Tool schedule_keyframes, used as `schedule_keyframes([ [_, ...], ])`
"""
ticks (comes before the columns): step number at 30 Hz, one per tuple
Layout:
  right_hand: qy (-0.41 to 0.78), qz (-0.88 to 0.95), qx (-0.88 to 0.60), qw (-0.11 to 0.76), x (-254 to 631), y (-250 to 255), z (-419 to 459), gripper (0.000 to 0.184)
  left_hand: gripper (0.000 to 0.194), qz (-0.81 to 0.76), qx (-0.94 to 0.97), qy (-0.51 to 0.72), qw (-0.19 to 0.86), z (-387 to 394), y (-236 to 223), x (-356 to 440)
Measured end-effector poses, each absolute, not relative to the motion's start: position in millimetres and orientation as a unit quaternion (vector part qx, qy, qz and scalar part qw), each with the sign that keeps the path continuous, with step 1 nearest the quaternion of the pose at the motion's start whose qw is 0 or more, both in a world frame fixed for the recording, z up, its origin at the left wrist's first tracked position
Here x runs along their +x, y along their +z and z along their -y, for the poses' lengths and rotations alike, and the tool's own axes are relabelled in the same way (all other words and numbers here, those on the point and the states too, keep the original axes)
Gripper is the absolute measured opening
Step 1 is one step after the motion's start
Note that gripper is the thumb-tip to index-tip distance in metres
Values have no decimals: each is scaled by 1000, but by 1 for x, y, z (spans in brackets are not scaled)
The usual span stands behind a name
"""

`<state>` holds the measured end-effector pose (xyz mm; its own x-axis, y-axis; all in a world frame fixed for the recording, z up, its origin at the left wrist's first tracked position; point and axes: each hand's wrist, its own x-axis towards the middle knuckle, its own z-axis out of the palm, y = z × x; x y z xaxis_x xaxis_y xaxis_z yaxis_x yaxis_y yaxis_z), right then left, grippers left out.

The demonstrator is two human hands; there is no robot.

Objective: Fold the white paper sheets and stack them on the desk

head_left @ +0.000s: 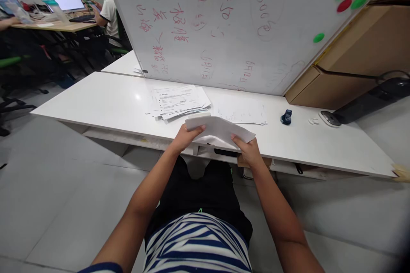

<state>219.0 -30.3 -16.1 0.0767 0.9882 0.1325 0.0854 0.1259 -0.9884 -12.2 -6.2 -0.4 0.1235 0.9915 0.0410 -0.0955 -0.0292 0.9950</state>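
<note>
Gripping bent white paper (221,127) by opposite ends, left hand (185,138) and right hand (251,150), over bench (102,98) (paper stack (181,100) just beyond).

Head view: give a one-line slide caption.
Left hand and right hand hold bent white paper at a long white desk.

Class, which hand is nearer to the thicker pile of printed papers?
Left: the left hand is just in front of the pile; the right hand is farther right.
</note>
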Motion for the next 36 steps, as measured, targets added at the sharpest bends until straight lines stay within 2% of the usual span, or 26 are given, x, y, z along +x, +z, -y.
schedule_keyframes([
  [3,403,509,-525,551,216,-19,28,40,41,-443,542,502,508,5,-1,-8],
  [12,355,531,-564,524,201,-43,52,37,31,-475,577,473,466,13,-10,-5],
  [16,325,504,-607,521,207,-57,67,42,33,-469,576,463,483,18,-9,-2],
  [20,315,459,-666,496,224,-70,91,40,46,-425,593,481,487,8,-4,6],
  [22,345,391,-686,507,232,-75,102,42,50,-427,633,490,420,-7,-3,9],
  [24,397,326,-677,526,237,-79,110,44,51,-471,701,453,287,-28,-6,10],
  [26,456,281,-650,540,240,-80,115,42,44,-526,752,364,157,-49,-11,11],
  [28,502,257,-624,540,242,-79,118,39,36,-565,776,266,86,-65,-17,10],
  [31,527,251,-617,528,244,-75,120,34,41,-574,796,187,49,-75,-24,5],
  [36,540,268,-629,491,241,-69,116,30,39,-511,835,197,52,-64,-26,-8],
])
